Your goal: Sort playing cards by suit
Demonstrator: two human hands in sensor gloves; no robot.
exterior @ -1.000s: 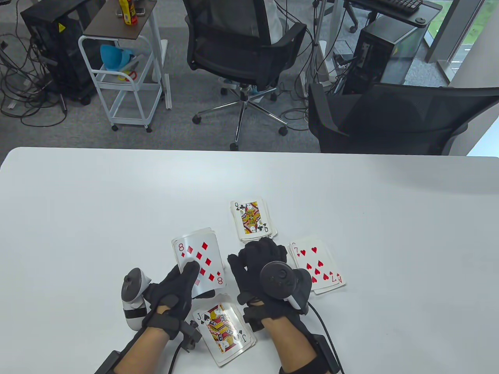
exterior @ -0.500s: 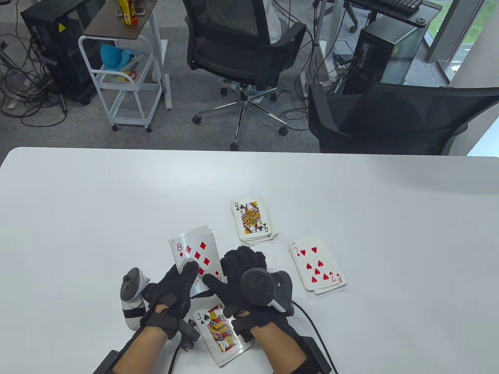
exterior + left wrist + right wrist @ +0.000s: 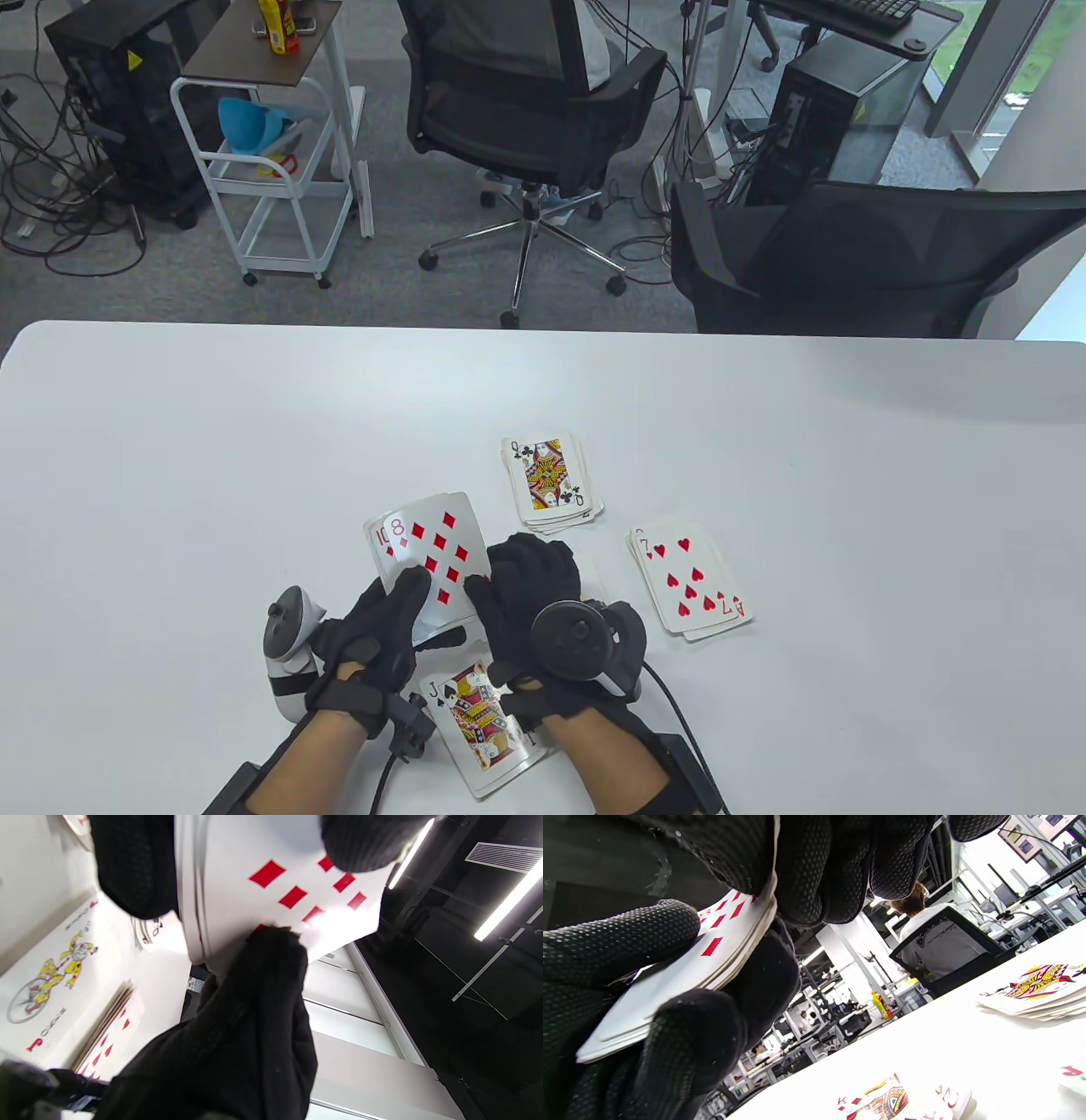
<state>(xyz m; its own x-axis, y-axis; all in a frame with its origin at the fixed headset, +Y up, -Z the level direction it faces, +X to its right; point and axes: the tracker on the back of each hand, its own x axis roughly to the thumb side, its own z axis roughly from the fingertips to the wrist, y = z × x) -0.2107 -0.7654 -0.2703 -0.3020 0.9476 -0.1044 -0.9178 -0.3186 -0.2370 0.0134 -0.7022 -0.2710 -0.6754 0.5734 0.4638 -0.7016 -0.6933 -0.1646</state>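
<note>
1. Table view: the left hand (image 3: 377, 632) grips the packet of cards (image 3: 428, 556) just in front of it, and the right hand (image 3: 530, 586) pinches the eight of diamonds (image 3: 437, 543) on top. The ten below already shows; two cards may slide off together.
2. Left wrist view: the thumb (image 3: 258, 984) presses on the top card, so it may bend.
3. Right wrist view: the fingers (image 3: 814, 866) curl over the packet edge, with the thumb under it; a weak pinch may drop the card on the tabletop (image 3: 925, 1043) beside the wrong pile.
</note>
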